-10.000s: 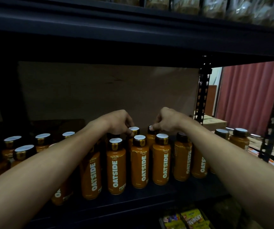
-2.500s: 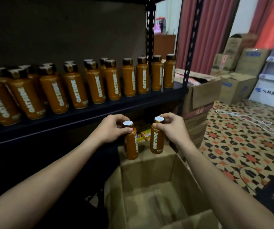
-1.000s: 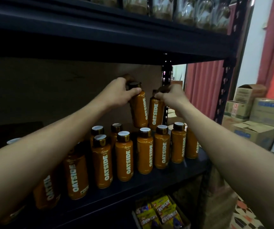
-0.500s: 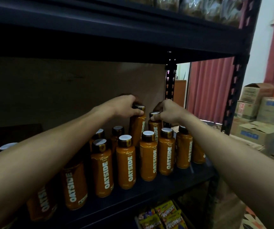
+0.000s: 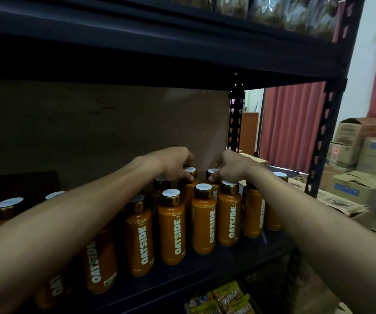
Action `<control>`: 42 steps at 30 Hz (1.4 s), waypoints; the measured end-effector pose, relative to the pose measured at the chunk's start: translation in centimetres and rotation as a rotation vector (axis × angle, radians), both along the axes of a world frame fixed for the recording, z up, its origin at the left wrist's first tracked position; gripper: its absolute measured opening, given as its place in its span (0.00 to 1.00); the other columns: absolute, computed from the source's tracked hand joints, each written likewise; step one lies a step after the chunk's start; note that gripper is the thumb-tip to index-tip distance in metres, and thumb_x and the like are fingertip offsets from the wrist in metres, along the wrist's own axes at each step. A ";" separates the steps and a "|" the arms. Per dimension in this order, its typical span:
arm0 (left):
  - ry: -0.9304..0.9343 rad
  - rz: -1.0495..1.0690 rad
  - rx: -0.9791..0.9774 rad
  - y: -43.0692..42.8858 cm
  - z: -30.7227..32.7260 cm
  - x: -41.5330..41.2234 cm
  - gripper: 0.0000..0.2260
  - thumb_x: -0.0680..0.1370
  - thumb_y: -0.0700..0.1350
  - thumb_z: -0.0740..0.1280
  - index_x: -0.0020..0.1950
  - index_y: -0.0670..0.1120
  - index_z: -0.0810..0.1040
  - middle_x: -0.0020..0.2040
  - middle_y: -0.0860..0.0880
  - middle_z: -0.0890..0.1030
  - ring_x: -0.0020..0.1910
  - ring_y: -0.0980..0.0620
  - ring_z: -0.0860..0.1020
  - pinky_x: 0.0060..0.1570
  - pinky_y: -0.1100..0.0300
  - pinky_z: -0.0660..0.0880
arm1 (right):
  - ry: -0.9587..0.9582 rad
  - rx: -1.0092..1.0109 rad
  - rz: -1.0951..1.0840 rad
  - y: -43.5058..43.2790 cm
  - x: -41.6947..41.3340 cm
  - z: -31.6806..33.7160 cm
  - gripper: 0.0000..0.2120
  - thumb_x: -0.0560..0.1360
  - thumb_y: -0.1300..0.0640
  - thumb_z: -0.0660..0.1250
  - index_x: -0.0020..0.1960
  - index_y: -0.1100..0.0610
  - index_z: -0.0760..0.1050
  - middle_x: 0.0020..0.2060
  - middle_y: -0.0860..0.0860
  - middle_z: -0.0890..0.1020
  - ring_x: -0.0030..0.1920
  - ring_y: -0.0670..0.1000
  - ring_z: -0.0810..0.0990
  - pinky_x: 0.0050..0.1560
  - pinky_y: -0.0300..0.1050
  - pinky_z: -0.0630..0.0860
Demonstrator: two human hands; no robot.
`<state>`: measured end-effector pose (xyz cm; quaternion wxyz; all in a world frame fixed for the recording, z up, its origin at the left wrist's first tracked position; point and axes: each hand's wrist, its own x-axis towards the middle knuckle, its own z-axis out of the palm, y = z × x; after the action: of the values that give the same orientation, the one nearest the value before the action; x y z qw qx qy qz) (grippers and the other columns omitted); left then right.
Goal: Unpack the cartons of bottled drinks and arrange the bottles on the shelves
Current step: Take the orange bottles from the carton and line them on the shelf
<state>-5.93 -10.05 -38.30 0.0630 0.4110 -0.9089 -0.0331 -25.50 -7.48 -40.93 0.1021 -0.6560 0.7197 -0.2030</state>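
Bottles (image 5: pixel 173 236) glossy plastic, prob.; shelf (image 5: pixel 257 249) matt metal.

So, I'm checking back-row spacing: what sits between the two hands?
Head view: only the caps of the left bottle and right bottle, which the left hand and right hand grip.

Single head cam, close up, faces fwd & slightly down at shelf (image 5: pixel 246 252).
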 end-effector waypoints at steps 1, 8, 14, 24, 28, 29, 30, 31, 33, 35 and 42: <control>-0.002 -0.003 0.001 0.0 -0.1 -0.1 0.18 0.77 0.51 0.71 0.66 0.49 0.75 0.58 0.50 0.79 0.56 0.51 0.77 0.53 0.55 0.76 | -0.005 -0.001 0.007 0.1 -0.1 0.0 0.12 0.72 0.51 0.77 0.53 0.50 0.79 0.53 0.51 0.82 0.55 0.53 0.80 0.58 0.54 0.79; -0.038 -0.026 0.004 -0.4 -0.6 -0.4 0.20 0.77 0.50 0.72 0.67 0.48 0.74 0.61 0.49 0.78 0.58 0.50 0.77 0.53 0.57 0.75 | -0.043 0.004 0.036 1.0 -1.0 0.4 0.23 0.75 0.54 0.75 0.69 0.56 0.77 0.64 0.51 0.80 0.65 0.54 0.77 0.65 0.49 0.74; -0.028 -0.019 0.035 -0.9 -0.8 -0.7 0.22 0.77 0.49 0.71 0.69 0.48 0.73 0.63 0.49 0.78 0.59 0.50 0.76 0.52 0.58 0.73 | -0.095 -0.113 0.031 1.2 -2.2 0.4 0.20 0.76 0.56 0.74 0.67 0.57 0.76 0.63 0.54 0.80 0.63 0.54 0.78 0.61 0.50 0.77; 0.006 0.057 0.128 -1.3 0.0 -0.1 0.29 0.75 0.45 0.74 0.74 0.49 0.68 0.67 0.50 0.76 0.66 0.50 0.74 0.64 0.54 0.73 | 0.001 -0.114 0.023 1.3 -1.0 0.7 0.19 0.77 0.53 0.73 0.66 0.57 0.78 0.61 0.53 0.81 0.62 0.54 0.79 0.61 0.50 0.77; -0.009 0.097 0.132 -1.5 -0.2 0.1 0.26 0.75 0.49 0.73 0.72 0.48 0.70 0.64 0.49 0.78 0.62 0.48 0.77 0.61 0.50 0.76 | 0.026 -0.048 -0.016 1.2 -0.5 0.4 0.19 0.75 0.49 0.75 0.63 0.56 0.79 0.56 0.51 0.82 0.58 0.53 0.80 0.61 0.53 0.78; -0.026 0.094 0.126 -1.6 -0.4 0.0 0.24 0.76 0.50 0.72 0.69 0.48 0.73 0.61 0.50 0.79 0.59 0.49 0.78 0.58 0.51 0.77 | 0.034 -0.042 -0.021 1.0 -0.5 0.2 0.18 0.75 0.49 0.75 0.61 0.56 0.80 0.55 0.51 0.83 0.58 0.53 0.81 0.60 0.54 0.78; -0.034 0.084 0.122 -1.8 -0.6 0.0 0.20 0.76 0.51 0.72 0.67 0.48 0.76 0.58 0.50 0.81 0.55 0.50 0.79 0.55 0.52 0.78 | 0.040 -0.042 -0.022 0.9 -0.4 0.2 0.17 0.75 0.50 0.75 0.60 0.56 0.81 0.54 0.51 0.84 0.57 0.53 0.81 0.60 0.54 0.79; -0.035 0.073 0.121 -1.9 -0.8 0.0 0.17 0.77 0.51 0.71 0.64 0.48 0.78 0.54 0.50 0.82 0.52 0.52 0.80 0.52 0.54 0.78 | 0.046 -0.040 -0.024 0.9 -0.4 0.2 0.15 0.75 0.50 0.75 0.58 0.55 0.81 0.53 0.51 0.84 0.56 0.53 0.82 0.59 0.54 0.79; -0.026 0.064 0.118 -2.0 -0.9 0.0 0.13 0.77 0.51 0.71 0.59 0.48 0.80 0.49 0.51 0.83 0.48 0.53 0.80 0.46 0.57 0.77 | 0.054 -0.034 -0.027 0.8 -0.3 0.2 0.12 0.75 0.52 0.75 0.57 0.55 0.81 0.53 0.51 0.84 0.55 0.53 0.81 0.59 0.53 0.79; -0.028 0.073 0.119 -1.8 -0.8 0.0 0.11 0.77 0.51 0.71 0.57 0.48 0.79 0.48 0.51 0.83 0.47 0.53 0.80 0.46 0.57 0.77 | 0.058 -0.025 -0.021 0.8 -0.4 0.3 0.14 0.76 0.52 0.74 0.59 0.54 0.80 0.54 0.51 0.83 0.56 0.52 0.81 0.59 0.53 0.79; -0.057 0.056 0.129 -1.7 -0.5 -0.1 0.12 0.77 0.50 0.71 0.57 0.48 0.80 0.50 0.50 0.83 0.51 0.50 0.81 0.55 0.48 0.80 | 0.039 -0.032 0.022 0.7 -0.8 -0.2 0.18 0.78 0.54 0.72 0.67 0.54 0.79 0.59 0.52 0.83 0.58 0.52 0.81 0.61 0.52 0.78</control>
<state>-6.05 -11.78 -38.78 0.0117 0.4402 -0.8944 -0.0781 -26.29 -6.77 -41.09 0.0800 -0.6691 0.7111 -0.2006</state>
